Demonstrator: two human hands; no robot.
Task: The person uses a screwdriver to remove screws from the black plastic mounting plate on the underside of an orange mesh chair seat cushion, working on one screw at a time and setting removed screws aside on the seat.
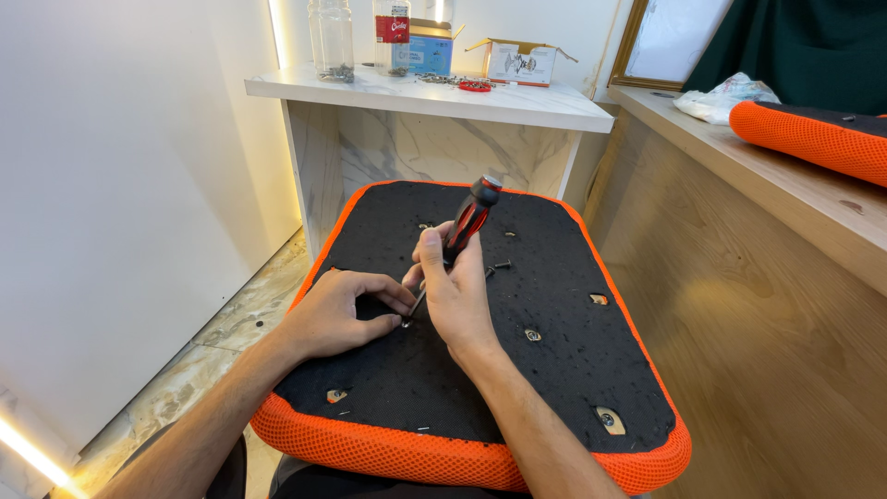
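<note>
An upturned chair seat (573, 370) with a black fabric underside and orange mesh edge lies in front of me. My right hand (453, 286) grips a red and black screwdriver (469, 217), its tip down on the seat near the middle left. My left hand (337, 310) rests on the black fabric, with its fingers pinched at the screwdriver tip, on what looks like a small screw (407, 322). A loose dark screw (500, 265) lies just beyond my right hand. Several metal-lined mounting holes (532, 334) show in the fabric.
A white marble-look shelf (517, 102) at the back carries clear bottles (334, 37), small cardboard boxes (517, 60) and loose hardware. A wooden counter (795, 185) on the right holds another orange cushion (813, 139) and a plastic bag. A white wall stands to the left.
</note>
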